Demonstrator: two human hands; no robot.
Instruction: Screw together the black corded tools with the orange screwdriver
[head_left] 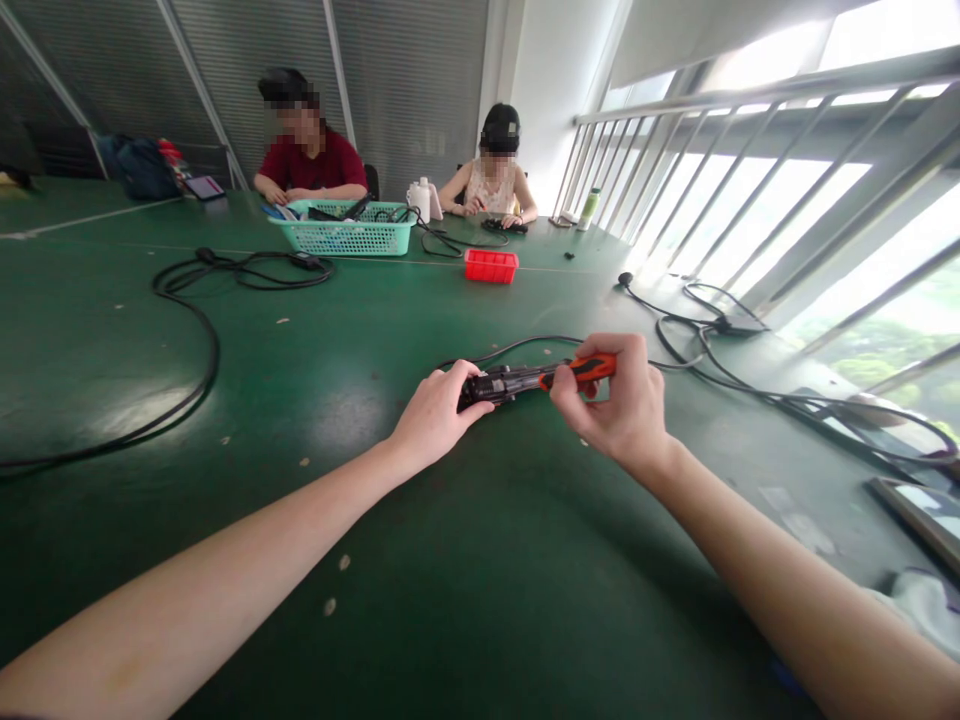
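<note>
My left hand (439,412) is closed around the black end of a hand tool (517,380) that lies lengthwise just above the green table (300,400). My right hand (622,400) is pinched on the tool's orange handle (592,368). A thin black cable (525,345) runs along the table just behind the tool; whether it joins the tool is hidden by my hands.
A red tray (490,265) and a teal basket (345,228) stand farther back. Black cables (195,330) loop at the left, and more cables (750,385) at the right by a railing (750,170). Two people sit at the far end. A tablet (919,510) lies at the right edge.
</note>
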